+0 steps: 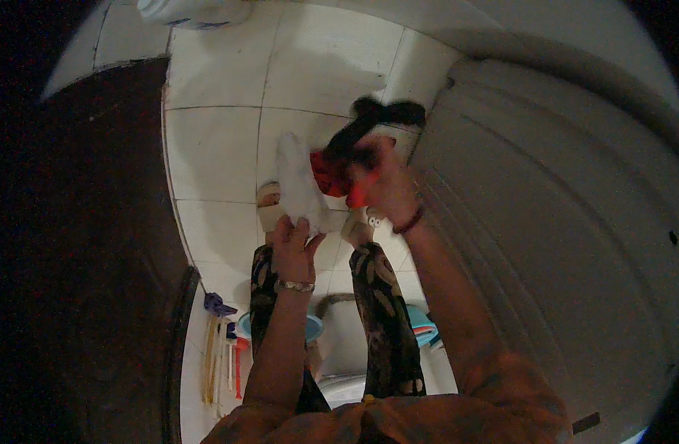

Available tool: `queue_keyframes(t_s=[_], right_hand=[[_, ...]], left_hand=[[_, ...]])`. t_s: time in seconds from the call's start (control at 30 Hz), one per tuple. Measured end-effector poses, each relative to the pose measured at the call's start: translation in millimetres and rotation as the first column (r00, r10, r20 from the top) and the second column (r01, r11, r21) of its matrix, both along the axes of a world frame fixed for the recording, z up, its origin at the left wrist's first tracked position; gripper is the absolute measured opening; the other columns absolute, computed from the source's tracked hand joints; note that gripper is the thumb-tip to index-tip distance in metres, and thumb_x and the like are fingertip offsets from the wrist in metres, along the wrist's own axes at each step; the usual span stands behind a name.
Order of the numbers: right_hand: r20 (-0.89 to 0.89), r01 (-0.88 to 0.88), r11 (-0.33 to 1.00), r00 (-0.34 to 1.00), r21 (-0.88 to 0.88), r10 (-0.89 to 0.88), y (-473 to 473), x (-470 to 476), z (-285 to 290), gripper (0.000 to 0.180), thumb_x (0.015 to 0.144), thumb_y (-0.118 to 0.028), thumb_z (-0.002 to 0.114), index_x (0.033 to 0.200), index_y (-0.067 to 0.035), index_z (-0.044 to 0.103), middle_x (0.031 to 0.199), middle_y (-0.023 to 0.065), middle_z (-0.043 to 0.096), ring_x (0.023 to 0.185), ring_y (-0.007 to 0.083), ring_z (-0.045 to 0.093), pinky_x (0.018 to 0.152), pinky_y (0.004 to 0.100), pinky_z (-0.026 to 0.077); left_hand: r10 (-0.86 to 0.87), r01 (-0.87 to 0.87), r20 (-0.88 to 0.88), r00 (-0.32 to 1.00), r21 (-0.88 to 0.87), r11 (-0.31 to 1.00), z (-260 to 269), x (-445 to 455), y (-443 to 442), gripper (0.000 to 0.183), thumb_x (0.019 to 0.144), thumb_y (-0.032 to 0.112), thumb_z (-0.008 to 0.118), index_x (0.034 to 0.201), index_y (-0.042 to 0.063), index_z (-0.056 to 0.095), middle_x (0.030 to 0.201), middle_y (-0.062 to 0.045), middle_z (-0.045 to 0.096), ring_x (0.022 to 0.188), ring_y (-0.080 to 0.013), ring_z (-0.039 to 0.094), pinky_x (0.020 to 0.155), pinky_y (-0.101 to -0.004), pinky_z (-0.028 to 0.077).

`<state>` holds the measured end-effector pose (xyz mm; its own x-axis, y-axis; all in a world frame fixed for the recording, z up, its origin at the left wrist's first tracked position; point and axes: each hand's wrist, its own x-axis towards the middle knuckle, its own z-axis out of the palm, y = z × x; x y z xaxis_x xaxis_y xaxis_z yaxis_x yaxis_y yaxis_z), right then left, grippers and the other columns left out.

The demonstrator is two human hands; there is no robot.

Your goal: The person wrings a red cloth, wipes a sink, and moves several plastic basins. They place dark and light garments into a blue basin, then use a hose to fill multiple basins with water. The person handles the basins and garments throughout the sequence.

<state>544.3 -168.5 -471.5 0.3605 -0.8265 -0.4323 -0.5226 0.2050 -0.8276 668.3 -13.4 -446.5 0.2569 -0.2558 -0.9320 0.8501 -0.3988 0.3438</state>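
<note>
My left hand (295, 250) grips the near end of a white cloth or garment (298, 172), which stretches away from me over the tiled floor. To its right my right hand (392, 186) is closed on a red and black cloth item (331, 173). A dark part (384, 114) of it sticks out beyond the hand towards the upper right. The right hand and what it holds are blurred, so the item's exact kind cannot be told. The two held things are side by side.
My sandalled feet stand on pale floor tiles (217, 150). A dark door or panel (84, 222) is at left, a large grey ridged surface (550, 194) at right. Near my legs are a light blue basin (314, 327), long-handled tools (211, 355) and a folded turquoise thing (422, 324).
</note>
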Motion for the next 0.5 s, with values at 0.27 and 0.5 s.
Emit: queue_keyframes(t_s=[0.27,0.5], right_hand=[[0.425,-0.186,0.908,0.905,0.375,0.010,99.6,-8.0,36.5,0.023,0.081,-0.015,0.061,0.102,-0.007,0.056,0.096,0.0066,0.062,0.091,0.0161,0.059,0.074,0.0299,0.046],[-0.349,0.357,0.783,0.917,0.509,-0.192,138.0,-59.7,-138.7,0.025,0.084,-0.023,0.056,0.100,-0.005,0.058,0.086,0.0068,0.059,0.078,0.0167,0.055,0.070,0.0279,0.046]], left_hand=[[0.214,-0.192,-0.252,0.944,0.112,0.975,-27.9,11.0,48.8,0.028,0.078,0.015,0.065,0.103,0.008,0.057,0.102,-0.003,0.059,0.087,-0.0191,0.058,0.065,-0.0331,0.051],[0.226,-0.201,-0.086,0.970,0.235,0.951,-24.5,19.6,49.1,0.039,0.072,0.015,0.070,0.108,0.012,0.055,0.103,-0.005,0.058,0.090,-0.0205,0.055,0.063,-0.0335,0.051]])
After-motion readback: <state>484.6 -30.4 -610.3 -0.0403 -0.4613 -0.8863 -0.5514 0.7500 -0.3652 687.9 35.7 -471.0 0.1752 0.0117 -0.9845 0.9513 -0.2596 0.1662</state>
